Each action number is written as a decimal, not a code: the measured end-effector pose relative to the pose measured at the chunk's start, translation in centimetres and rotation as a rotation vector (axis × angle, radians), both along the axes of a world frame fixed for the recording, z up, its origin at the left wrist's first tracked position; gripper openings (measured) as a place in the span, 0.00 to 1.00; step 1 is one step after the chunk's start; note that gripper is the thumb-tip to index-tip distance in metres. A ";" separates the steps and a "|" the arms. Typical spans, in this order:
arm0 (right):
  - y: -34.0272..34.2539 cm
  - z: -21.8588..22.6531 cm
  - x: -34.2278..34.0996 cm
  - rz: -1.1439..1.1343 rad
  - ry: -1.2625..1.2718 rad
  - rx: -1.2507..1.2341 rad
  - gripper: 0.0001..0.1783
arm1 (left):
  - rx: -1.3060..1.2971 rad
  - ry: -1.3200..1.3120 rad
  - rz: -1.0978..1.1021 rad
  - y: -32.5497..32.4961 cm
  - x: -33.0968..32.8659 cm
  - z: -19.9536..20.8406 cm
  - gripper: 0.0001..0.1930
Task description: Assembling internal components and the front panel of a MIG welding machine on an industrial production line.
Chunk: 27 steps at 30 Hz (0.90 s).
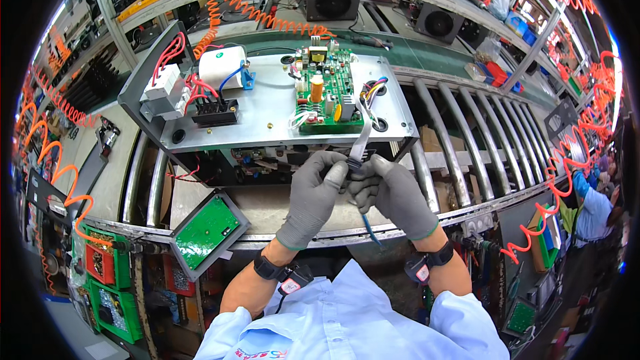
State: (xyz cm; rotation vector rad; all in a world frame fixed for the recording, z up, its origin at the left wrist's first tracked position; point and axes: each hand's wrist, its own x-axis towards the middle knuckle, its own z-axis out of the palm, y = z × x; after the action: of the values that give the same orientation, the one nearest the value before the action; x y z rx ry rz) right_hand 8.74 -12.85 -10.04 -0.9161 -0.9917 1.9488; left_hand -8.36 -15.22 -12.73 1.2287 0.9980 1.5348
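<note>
A pale blue shirt sleeve (333, 323) is filling the bottom of the view, and from it two forearms with black wrist straps are reaching up toward the bench. Both hands are wearing grey knitted gloves with green cuffs. The left hand (313, 197) and the right hand (393, 193) are meeting fingertip to fingertip, pinching the dark end of a flat grey ribbon cable (361, 140) between them; the fingers of both are curled closed around that end. The cable is running up from the hands, over the front edge of a grey sheet-metal chassis (267, 113), to a green circuit board (327, 90) studded with small parts, among them an orange cylinder. A thin blue tool or wire (369, 227) is hanging down below the right hand; I cannot tell which hand is holding it. On the left of the chassis a white box (220, 65) and a black terminal block (215, 112) are sitting among red and blue wires. The chassis is resting on steel rollers (467, 133). A smaller green board in a grey frame (208, 230) is lying tilted at the bench edge, left of the hands. Orange coiled hoses (267, 17) are hanging behind and at both sides.
</note>
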 end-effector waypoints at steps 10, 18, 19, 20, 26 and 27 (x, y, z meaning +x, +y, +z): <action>0.4 -0.4 0.4 0.100 0.073 -0.069 0.25 | -0.212 -0.119 -0.124 -0.5 0.8 0.5 0.09; -0.7 -0.4 -0.2 -0.335 -0.274 0.451 0.09 | -0.182 -0.015 -0.035 -0.6 1.2 1.0 0.08; -0.8 -0.3 -0.2 -0.391 -0.349 0.697 0.06 | -0.149 0.003 -0.028 -0.7 1.3 1.1 0.08; -0.8 -0.2 -0.2 -0.458 -0.429 0.949 0.06 | -0.116 0.023 -0.021 -0.9 1.4 1.2 0.08; -0.6 0.1 -0.3 -0.389 -0.427 1.078 0.12 | 0.091 0.398 0.157 -1.7 1.5 1.7 0.11; -0.7 0.1 -0.4 -0.369 -0.450 1.049 0.12 | 0.093 0.397 0.159 -1.7 1.6 1.6 0.11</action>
State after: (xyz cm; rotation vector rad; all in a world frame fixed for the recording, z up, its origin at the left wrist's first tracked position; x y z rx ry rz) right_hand 8.38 -13.51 -9.97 -0.8063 -1.6979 0.7051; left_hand -6.75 -16.88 -11.08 1.5923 1.3187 1.5013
